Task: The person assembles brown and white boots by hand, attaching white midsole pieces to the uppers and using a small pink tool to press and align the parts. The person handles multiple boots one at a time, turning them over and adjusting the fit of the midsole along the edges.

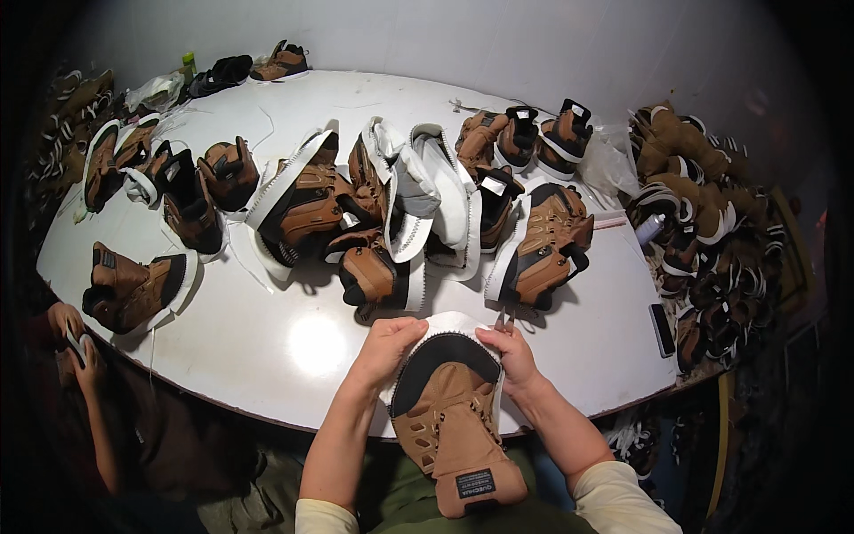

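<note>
Between my hands is a brown and black shoe upper (pixel 449 392), its toe pointing away from me and its tongue hanging toward my lap. A white zigzag-stitched band edges the toe. My left hand (pixel 384 349) is closed on this band at the toe's left side, thumb on top. My right hand (pixel 516 354) pinches the band on the right side. Out of the right fist stick two metal tips, apparently thread snips (pixel 504 319); their handles are hidden. Just beyond lie another brown upper (pixel 544 240) and a smaller one (pixel 374 271).
Several uppers and white linings (pixel 436 187) crowd the middle of the white table (pixel 267 356). Heaps of uppers (pixel 703 196) flank it on the right, near a dark phone (pixel 662 330) at the edge. At left, another person's hands (pixel 76 343) hold a small item.
</note>
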### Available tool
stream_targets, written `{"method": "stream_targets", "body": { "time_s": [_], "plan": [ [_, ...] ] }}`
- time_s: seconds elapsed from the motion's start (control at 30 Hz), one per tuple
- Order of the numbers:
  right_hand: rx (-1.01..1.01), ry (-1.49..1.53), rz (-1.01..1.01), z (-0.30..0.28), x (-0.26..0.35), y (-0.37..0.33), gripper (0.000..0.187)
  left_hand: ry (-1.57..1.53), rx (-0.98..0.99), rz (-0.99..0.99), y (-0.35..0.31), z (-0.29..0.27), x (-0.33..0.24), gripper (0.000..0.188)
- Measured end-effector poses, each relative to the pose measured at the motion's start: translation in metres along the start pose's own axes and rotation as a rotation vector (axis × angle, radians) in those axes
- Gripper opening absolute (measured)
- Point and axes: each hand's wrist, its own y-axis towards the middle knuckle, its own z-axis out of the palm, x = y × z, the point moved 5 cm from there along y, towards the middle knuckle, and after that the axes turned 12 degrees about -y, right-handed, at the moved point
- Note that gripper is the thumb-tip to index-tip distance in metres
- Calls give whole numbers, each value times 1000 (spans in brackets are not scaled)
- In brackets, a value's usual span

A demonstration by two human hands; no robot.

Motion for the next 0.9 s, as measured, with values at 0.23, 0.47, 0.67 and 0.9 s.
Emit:
{"method": "stream_targets", "body": {
  "time_s": [0.23, 0.47, 0.67, 0.9],
  "plan": [
    [121, 150, 76, 1, -9, 4, 17, -53, 62, 91, 2, -3, 6, 22],
    [110, 101, 21, -4, -4, 3, 21, -52, -12, 85, -22, -21, 16, 44],
    [117, 37, -38, -14, -13, 7, 25, -239, -118, -52, -53, -19, 52, 41],
    [-110, -236, -92, -16, -4, 0, 22, -232, -161, 107, -59, -26, 57, 31]
  ]
}}
